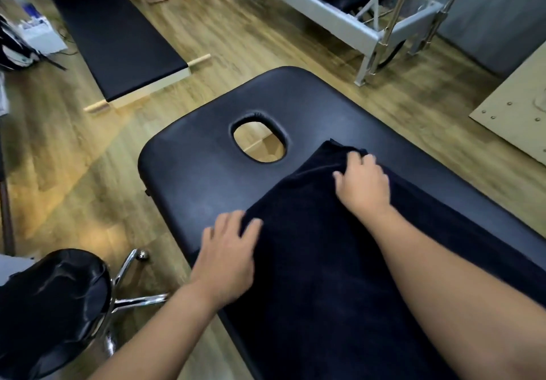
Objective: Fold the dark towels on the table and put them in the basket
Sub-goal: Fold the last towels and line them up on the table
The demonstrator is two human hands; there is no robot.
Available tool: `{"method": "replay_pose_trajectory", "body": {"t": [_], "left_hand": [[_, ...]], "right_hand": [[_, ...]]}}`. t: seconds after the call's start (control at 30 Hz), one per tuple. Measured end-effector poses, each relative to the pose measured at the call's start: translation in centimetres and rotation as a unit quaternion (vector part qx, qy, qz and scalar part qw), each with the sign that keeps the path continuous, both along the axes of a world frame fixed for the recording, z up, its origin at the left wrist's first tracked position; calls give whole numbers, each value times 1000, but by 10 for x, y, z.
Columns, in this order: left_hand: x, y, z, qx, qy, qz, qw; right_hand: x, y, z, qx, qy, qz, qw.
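table: black padded massage table, smooth vinyl, rounded corners; my landmark for everything below.
face hole: oval cutout near the table's far end, stitched rim, wood floor visible through it.
towel: dark navy terry, matte and nubby, spread flat lengthwise on the table, near side of the face hole. Far edge ends just short of the hole, far corner slightly bunched.
left hand: mine, on the towel's left far corner at the table's left side. Fingers spread and mostly straight, fingertips on the towel edge, palm partly on bare vinyl. Pressing, not clearly pinching.
right hand: mine, at the towel's far right corner, just right of the face hole. Fingers curled over the bunched cloth, holding it.
stool: left of the table, near end. Round black glossy seat, creased, on chrome legs.
bench: beyond the table's far left, long flat black pad on a pale wood base.
metal frame: beyond the table's far right, grey painted, chrome struts.
floor: wood-grain planks around the table.
basket: not visible from here.
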State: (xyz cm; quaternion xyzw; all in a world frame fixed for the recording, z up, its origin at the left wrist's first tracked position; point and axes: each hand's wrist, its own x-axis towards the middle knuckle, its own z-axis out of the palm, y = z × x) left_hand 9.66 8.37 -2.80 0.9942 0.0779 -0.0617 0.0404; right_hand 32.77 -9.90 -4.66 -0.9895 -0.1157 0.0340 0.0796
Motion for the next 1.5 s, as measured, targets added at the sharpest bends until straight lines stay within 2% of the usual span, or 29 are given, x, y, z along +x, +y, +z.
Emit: {"method": "replay_pose_trajectory", "body": {"t": [0.07,0.13,0.2,0.3,0.43,0.5,0.57,0.63,0.67,0.77,0.83,0.93,1.0,1.07,1.2,1.23,1.3,1.37,1.4,1.43,1.5], "left_hand": [[11,-32,2,-67,102,-88,989],[22,-61,0,-94,244,-53,964],[34,-76,-5,-42,298,-32,953],[50,-91,-2,21,346,-13,938],[69,-125,16,129,407,27,904],[74,-160,28,169,357,-38,918],[74,-200,26,79,244,-153,954],[65,-243,22,-49,227,-249,940],[58,-263,17,-67,256,-267,927],[46,-310,1,33,314,-238,918],[45,-339,1,84,292,-237,923],[47,-386,4,53,231,-341,910],[49,-422,1,19,235,-394,888],[52,-453,-6,34,239,-409,880],[64,-509,-9,66,209,-358,907],[67,-523,-8,62,196,-367,907],[72,-549,-6,38,169,-400,900],[80,-569,-3,9,162,-408,898],[85,-579,-3,0,156,-402,902],[91,-588,-3,-8,145,-391,909],[101,-602,-3,0,115,-379,918]], "right_hand": [[-36,-5,-6,-4,33,71,997],[-67,-27,-11,12,80,111,991],[-86,-62,-17,10,96,103,990],[-106,-139,-19,-18,86,3,996],[-147,-237,-13,-29,126,-153,980],[-179,-276,-7,-22,146,-207,967],[-209,-302,-4,-10,160,-237,958],[-235,-322,-2,4,174,-268,948],[-244,-330,-2,11,180,-286,941],[-262,-356,-2,28,195,-358,913],[-269,-379,-2,36,197,-396,896],[-269,-413,-5,45,193,-415,888],[-264,-438,-7,52,183,-393,900],[-255,-462,-9,47,172,-350,920],[-243,-516,-13,62,95,-344,932],[-245,-530,-14,74,57,-379,921],[-252,-559,-13,72,-5,-489,869],[-263,-586,-13,46,-14,-580,813],[-268,-599,-12,39,-3,-601,798],[-271,-610,-12,32,4,-604,796],[-273,-629,-12,19,-29,-575,817]]}}
